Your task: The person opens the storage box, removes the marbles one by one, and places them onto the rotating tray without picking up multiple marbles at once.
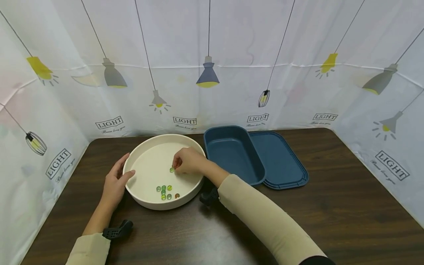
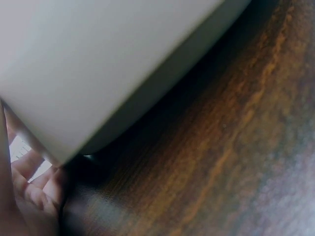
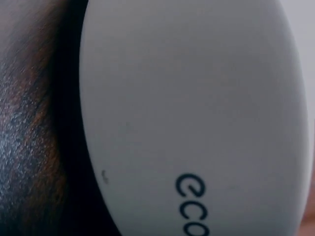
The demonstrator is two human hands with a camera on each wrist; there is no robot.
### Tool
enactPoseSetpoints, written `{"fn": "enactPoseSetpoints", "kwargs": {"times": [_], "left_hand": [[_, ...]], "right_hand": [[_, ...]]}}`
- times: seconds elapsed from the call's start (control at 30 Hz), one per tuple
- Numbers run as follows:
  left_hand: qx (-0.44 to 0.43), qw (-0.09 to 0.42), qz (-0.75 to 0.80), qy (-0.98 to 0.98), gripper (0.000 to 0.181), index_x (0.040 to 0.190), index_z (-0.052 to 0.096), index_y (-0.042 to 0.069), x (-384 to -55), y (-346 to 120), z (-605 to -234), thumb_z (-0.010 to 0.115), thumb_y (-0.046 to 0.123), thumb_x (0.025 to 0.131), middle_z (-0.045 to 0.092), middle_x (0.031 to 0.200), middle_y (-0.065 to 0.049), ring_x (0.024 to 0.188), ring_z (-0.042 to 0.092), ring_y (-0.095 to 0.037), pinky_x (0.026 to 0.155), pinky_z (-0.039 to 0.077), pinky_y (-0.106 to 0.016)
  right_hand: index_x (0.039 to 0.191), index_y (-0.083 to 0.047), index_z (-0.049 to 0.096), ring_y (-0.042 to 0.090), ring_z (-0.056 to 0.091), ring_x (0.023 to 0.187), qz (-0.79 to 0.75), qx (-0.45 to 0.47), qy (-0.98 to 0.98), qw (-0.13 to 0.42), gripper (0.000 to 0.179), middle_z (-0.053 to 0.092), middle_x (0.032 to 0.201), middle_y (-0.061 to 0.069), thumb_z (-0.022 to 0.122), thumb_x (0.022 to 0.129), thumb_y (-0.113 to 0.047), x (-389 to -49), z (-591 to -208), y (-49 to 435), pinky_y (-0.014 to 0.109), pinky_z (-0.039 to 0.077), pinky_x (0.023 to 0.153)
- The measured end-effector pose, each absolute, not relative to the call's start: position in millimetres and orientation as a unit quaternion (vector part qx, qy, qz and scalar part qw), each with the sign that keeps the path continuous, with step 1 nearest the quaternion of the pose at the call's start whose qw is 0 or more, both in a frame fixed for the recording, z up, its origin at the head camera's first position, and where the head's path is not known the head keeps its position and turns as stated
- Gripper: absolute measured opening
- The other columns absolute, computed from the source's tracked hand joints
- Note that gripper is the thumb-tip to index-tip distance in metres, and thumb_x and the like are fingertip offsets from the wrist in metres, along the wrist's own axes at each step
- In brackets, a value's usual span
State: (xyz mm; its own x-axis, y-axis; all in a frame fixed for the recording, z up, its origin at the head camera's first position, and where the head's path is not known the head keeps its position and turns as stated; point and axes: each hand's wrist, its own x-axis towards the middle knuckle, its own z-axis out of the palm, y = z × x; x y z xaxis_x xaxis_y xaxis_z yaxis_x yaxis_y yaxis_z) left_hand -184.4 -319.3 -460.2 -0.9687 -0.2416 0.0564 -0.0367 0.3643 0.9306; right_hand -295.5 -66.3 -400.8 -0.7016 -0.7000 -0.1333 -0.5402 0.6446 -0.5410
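Note:
A round cream tray [image 1: 145, 162] with a raised wall stands on the table. My left hand [image 1: 114, 182] grips its left rim, thumb over the edge and fingers along the outside; the left wrist view shows some of these fingers [image 2: 37, 184] against the wall. Inside the tray, my right hand [image 1: 188, 161] reaches down with curled fingers, pinching at a light green marble [image 1: 172, 169]. Part of its fingertips is hidden. Several green and clear marbles [image 1: 163, 192] lie grouped near the tray's front, beside a brown marble [image 1: 177, 195]. The right wrist view shows the tray's lettered outer wall [image 3: 197, 98].
Right of the tray stands a deep blue rectangular box [image 1: 228, 151], its inside showing no contents. A flat blue lid [image 1: 281, 162] lies partly behind it on the dark wooden table [image 1: 331, 206]. A white curtain [image 1: 232, 92] printed with lamps hangs behind the table.

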Motion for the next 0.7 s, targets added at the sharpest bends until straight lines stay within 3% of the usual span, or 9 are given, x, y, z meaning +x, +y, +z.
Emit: {"fn": "enactPoseSetpoints", "kwargs": {"times": [0.53, 0.7], "left_hand": [[0.085, 0.09, -0.563, -0.817, 0.062, 0.16, 0.032, 0.022, -184.8, -318.5, -459.3, 0.055, 0.02, 0.103, 0.037, 0.163, -0.011, 0.141, 0.042, -0.027, 0.087, 0.04, 0.002], [0.084, 0.088, -0.563, -0.818, 0.062, 0.16, 0.031, 0.022, -185.0, -319.7, -460.0, 0.055, 0.021, 0.103, 0.035, 0.164, -0.011, 0.143, 0.042, -0.028, 0.088, 0.038, 0.002]], "right_hand": [[0.091, -0.017, 0.076, 0.004, 0.058, 0.078, -0.206, -0.352, 0.901, 0.151, 0.006, 0.073, 0.087, -0.008, 0.08, 0.086, -0.018, -295.0, -405.0, -68.0, 0.016, 0.044, 0.071], [0.102, -0.016, 0.078, 0.005, 0.059, 0.079, -0.189, -0.359, 0.902, 0.15, 0.016, 0.073, 0.09, -0.005, 0.079, 0.087, -0.023, -292.6, -401.4, -65.1, 0.017, 0.045, 0.071]]}}
